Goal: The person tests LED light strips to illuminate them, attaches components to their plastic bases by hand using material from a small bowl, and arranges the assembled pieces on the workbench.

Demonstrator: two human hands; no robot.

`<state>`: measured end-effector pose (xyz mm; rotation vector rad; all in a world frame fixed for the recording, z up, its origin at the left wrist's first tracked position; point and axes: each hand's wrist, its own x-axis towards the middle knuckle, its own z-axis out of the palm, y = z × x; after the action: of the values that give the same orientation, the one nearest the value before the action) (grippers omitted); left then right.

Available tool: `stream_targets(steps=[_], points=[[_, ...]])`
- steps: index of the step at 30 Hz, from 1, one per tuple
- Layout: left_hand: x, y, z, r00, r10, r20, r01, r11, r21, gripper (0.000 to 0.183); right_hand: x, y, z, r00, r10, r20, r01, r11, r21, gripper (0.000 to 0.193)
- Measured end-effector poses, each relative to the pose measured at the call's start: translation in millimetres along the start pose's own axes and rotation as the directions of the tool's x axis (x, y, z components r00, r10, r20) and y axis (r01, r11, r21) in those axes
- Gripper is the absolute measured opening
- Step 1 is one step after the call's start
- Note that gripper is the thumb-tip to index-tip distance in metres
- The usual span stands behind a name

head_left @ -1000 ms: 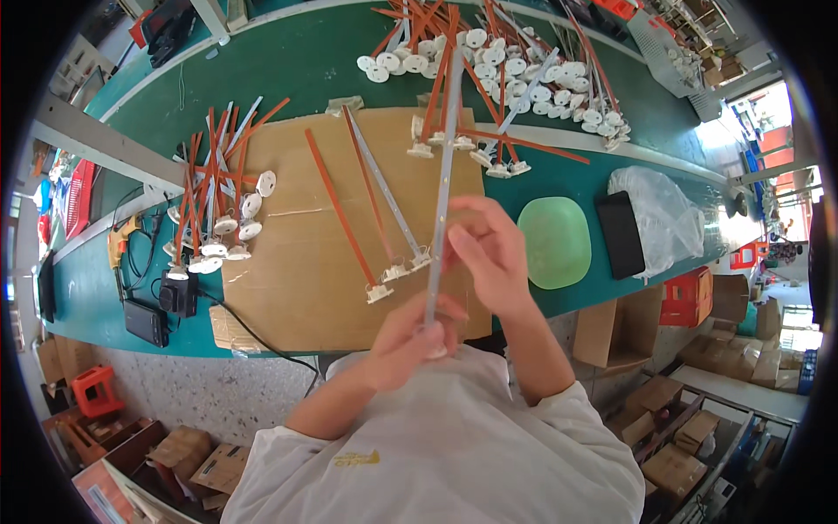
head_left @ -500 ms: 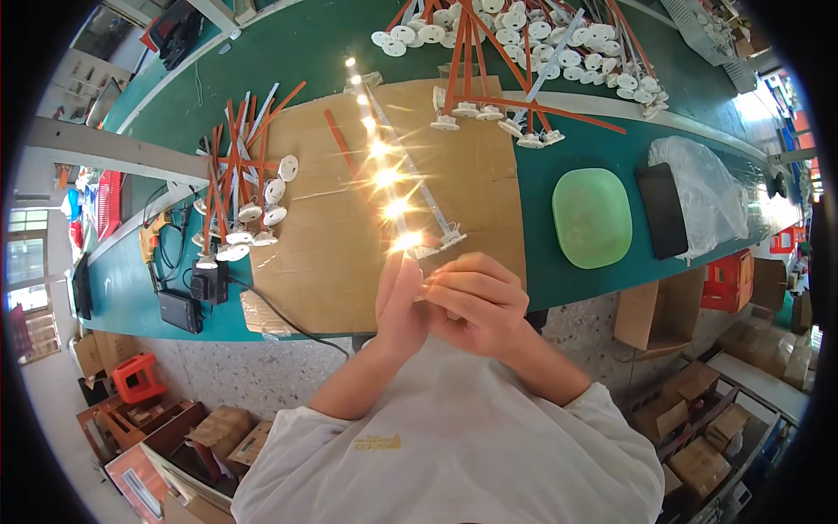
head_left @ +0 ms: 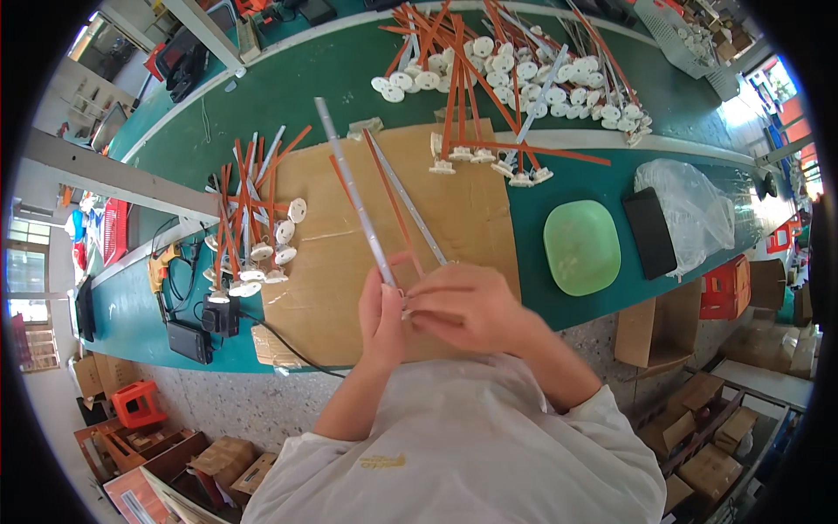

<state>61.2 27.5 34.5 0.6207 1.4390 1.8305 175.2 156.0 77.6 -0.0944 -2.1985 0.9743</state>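
Note:
My left hand (head_left: 382,319) is closed round the lower end of a slim LED light strip (head_left: 351,188), which points up and away over the cardboard and is unlit. My right hand (head_left: 467,306) pinches close to that same end, its fingertips almost meeting the left thumb. What lies between those fingertips is too small and covered to make out. Beyond my hands a second pale strip (head_left: 410,199) lies on the cardboard, its near end behind my right hand. An orange strip (head_left: 394,205) runs beside it.
Cardboard sheet (head_left: 471,210) covers the green bench. Bundles of strips with round white ends (head_left: 284,231) lie left, with more (head_left: 524,79) at the back. A light green bowl (head_left: 582,249), black box (head_left: 650,231) and clear plastic bag (head_left: 698,210) stand right. A black cable (head_left: 292,348) crosses the front edge.
The held strip was glowing brightly and is now dark. Both hands have shifted slightly left, and the bench sits lower in view. My right hand still pinches at the strip's end.

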Motion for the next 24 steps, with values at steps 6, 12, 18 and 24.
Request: stream_targets(steps=[6, 12, 18, 24], points=[[2, 29, -19, 0.991, 0.124, -0.058, -0.039, 0.662, 0.748, 0.060, 70, 79, -8, 0.966, 0.201, -0.166, -0.247, 0.908, -0.340, 0.014], [-10, 24, -24, 1.000, -0.009, -0.025, 0.027, 0.247, 0.969, 0.068, 63, 134, 4, 0.955, 0.293, 0.039, -0.185, 0.694, -0.696, 0.017], [-13, 37, -25, 0.982, 0.160, 0.098, -0.147, 0.334, 0.931, 0.051, 35, 95, -20, 0.979, 0.097, -0.182, -0.165, 0.898, -0.408, 0.015], [4, 7, 0, 0.981, 0.000, 0.196, -0.041, 0.978, 0.207, 0.034, -20, 24, -11, 0.962, 0.035, -0.271, -0.059, 0.995, -0.081, 0.021]])
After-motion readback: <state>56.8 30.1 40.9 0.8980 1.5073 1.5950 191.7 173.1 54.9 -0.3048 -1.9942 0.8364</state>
